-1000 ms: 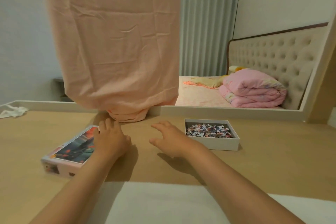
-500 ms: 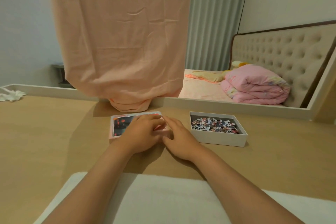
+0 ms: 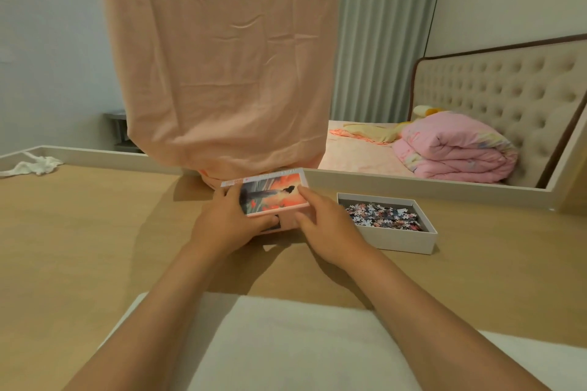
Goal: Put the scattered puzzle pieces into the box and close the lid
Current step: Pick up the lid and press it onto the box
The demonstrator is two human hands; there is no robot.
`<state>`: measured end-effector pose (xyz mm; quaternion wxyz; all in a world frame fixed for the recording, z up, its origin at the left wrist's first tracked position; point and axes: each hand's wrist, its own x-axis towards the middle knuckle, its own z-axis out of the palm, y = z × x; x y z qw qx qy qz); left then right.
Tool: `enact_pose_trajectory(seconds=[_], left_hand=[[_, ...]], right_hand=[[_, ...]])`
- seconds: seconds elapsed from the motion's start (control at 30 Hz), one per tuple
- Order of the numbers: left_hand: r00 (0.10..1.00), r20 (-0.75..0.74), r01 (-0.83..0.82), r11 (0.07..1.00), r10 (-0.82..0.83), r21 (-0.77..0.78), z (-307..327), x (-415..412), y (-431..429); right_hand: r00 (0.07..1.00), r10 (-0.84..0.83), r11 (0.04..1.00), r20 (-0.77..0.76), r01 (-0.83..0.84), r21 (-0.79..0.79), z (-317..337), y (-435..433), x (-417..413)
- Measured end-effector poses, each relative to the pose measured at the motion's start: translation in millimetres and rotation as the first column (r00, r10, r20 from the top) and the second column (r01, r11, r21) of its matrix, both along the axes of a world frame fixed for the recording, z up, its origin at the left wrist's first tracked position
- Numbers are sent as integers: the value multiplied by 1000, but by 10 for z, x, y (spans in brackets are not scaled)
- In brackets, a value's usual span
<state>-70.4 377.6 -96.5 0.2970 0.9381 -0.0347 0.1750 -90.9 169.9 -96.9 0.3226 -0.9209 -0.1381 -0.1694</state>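
The tabletop (image 3: 79, 232) is left bare from 7 to 10 o'clock of the lid (image 3: 270, 195). At 12 o'clock passage is blocked by the hanging cloth (image 3: 222, 73). At 3 o'clock the box (image 3: 394, 236) stands near, its top uncovered from above.

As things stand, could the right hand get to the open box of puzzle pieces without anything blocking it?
Probably yes. The right hand sits just left of the open box, with only bare table between them. But it is busy gripping the lid together with the left hand.
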Motion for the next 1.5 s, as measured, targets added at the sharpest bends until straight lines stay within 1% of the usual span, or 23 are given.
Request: enact_pose_trajectory(seconds=[0.1,0.2,0.3,0.43,0.53,0.67,0.77,0.9,1.23,1.33,1.4,1.5], left_hand=[[990,135,54,996,-44,-72,141,-9,-216],[970,186,185,971,-155,-153,240,13,-560],[946,227,274,947,-232,-170,269,68,-946],[923,238,346,922,-303,-171,234,87,-1393],[918,214,376,906,-334,-197,139,98,-1594],[919,167,391,880,-357,-268,-22,111,-1715],[920,174,390,871,-352,-300,-67,118,-1734],[912,181,406,869,-368,-282,-65,102,-1751],[900,185,426,889,-396,-167,-76,55,-1747],[889,157,448,889,-431,-96,-96,59,-1712],[891,153,442,893,-427,-82,-94,51,-1693],[892,179,432,899,-414,-72,-103,48,-1689]], right_hand=[[998,-44,998,55,41,44,226,-210,-20],[992,-113,991,62,108,84,347,-563,-71],[978,-196,976,65,188,110,338,-969,-144],[955,-286,951,72,275,139,210,-1394,-227],[943,-322,932,81,300,202,89,-1605,-279],[948,-314,931,47,298,210,-67,-1743,-261],[946,-319,929,49,302,215,-122,-1775,-238],[935,-351,913,50,330,241,-167,-1787,-219],[913,-405,885,47,379,271,-168,-1770,-272],[933,-360,913,7,350,210,-171,-1812,-330],[947,-322,933,-19,321,166,-171,-1844,-343],[944,-329,927,11,320,196,-184,-1865,-312]])
